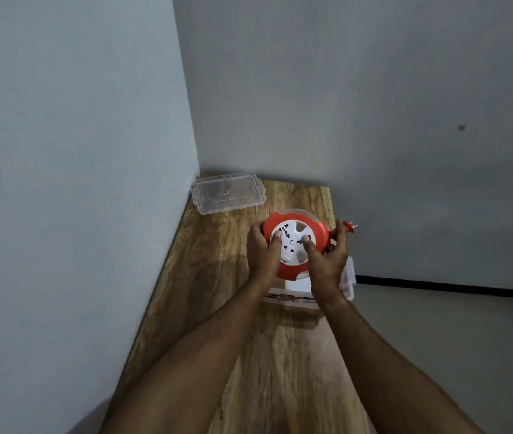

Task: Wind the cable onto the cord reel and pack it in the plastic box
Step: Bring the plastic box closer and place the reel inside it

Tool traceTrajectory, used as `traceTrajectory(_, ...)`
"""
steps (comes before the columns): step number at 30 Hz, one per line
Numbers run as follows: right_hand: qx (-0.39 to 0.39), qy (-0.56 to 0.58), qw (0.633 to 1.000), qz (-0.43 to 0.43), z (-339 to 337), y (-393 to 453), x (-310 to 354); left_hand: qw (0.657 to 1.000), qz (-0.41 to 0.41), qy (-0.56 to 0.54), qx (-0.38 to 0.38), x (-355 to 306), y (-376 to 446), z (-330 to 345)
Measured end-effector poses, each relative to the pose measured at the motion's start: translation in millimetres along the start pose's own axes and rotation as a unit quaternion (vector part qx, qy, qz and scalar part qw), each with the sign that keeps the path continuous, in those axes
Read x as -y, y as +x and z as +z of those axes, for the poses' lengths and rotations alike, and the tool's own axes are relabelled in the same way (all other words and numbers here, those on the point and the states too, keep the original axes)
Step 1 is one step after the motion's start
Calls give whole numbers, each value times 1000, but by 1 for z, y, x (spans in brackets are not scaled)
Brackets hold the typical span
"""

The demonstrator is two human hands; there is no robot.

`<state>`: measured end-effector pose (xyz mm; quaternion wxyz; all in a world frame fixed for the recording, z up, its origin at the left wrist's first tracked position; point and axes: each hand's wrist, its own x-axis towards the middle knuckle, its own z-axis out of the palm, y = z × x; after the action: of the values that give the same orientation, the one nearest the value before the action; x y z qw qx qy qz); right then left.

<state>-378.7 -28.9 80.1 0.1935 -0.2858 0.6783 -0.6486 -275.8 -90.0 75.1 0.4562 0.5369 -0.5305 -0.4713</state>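
Observation:
A round red cord reel (292, 225) with a white socket face is held over a clear plastic box (347, 278) near the table's right edge. My left hand (261, 252) grips the reel's left rim, thumb on the white face. My right hand (324, 261) grips the right side, thumb on the face and fingers round the rim. The red plug (349, 226) sticks out past my right fingers. The box is mostly hidden under the reel and my hands. No loose cable shows.
A clear plastic lid (228, 195) lies at the far left corner of the wooden table (217, 277). Walls close the table in on the left and behind. On the right the table ends over the floor (452, 339).

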Motion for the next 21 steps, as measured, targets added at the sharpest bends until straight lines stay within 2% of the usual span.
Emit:
traceTrajectory(11, 17, -153, 987, 39, -27, 3, -32, 971, 28, 227, 62, 25, -2, 14)
traceTrajectory(21, 96, -300, 948, 51, -27, 7, -38, 939, 21, 332, 86, 30, 0, 22)
